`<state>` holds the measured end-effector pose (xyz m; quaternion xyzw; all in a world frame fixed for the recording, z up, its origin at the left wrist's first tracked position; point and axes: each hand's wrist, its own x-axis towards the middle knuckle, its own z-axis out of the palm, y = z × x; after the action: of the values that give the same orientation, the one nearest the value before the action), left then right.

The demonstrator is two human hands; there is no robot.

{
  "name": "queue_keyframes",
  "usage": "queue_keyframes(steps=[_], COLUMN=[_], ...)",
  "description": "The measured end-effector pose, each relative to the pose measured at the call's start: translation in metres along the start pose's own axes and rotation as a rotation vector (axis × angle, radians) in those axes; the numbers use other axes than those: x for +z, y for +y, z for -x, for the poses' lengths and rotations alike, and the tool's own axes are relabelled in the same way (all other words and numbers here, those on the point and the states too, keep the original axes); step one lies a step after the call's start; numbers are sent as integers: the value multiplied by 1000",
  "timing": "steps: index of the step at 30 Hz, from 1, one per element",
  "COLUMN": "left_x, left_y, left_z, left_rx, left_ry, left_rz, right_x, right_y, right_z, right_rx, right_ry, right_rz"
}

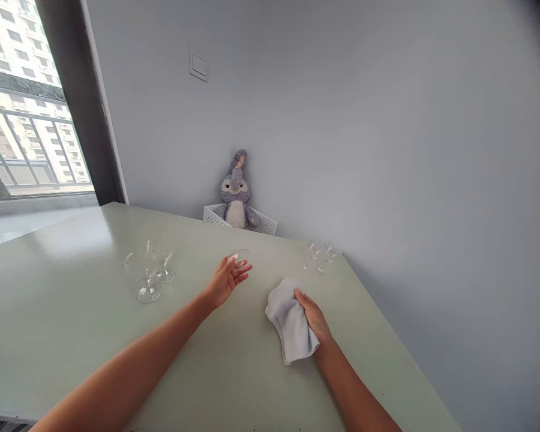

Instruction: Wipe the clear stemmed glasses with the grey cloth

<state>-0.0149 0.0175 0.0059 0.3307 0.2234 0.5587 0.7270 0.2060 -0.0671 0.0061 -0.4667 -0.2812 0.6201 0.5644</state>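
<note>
The right hand (312, 313) pinches the folded cloth (288, 318). Left of and beyond the cloth, the left hand (224, 282) has its fingers spread by a clear glass (242, 254), contact unclear; thin glass calls for light, even fingertip pressure.

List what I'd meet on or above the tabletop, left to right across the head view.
Pair of larger stemmed glasses, left hand, pale folded cloth, rightmost small stemmed glass.
</note>
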Motion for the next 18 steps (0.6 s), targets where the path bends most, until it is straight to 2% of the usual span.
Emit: queue_keyframes(steps=[3, 7, 9, 11, 15, 18], left_x=[9, 17, 21, 25, 32, 33], left_y=[-12, -26, -34, -42, -49, -47], left_z=[8, 14, 16, 19, 25, 29], left_rx=[-19, -7, -2, 0, -4, -6], left_ry=[-47, -28, -18, -15, -16, -15], left_rz=[-39, -82, -95, -103, -98, -126], right_x=[5, 7, 13, 22, 39, 40], right_y=[-1, -4, -1, 6, 24, 28], right_z=[4, 6, 8, 11, 16, 17], right_rx=[-151, -485, -609, -651, -595, -497], right_ry=[19, 289, 364, 282, -77, -176], right_rz=[43, 368, 541, 634, 657, 669])
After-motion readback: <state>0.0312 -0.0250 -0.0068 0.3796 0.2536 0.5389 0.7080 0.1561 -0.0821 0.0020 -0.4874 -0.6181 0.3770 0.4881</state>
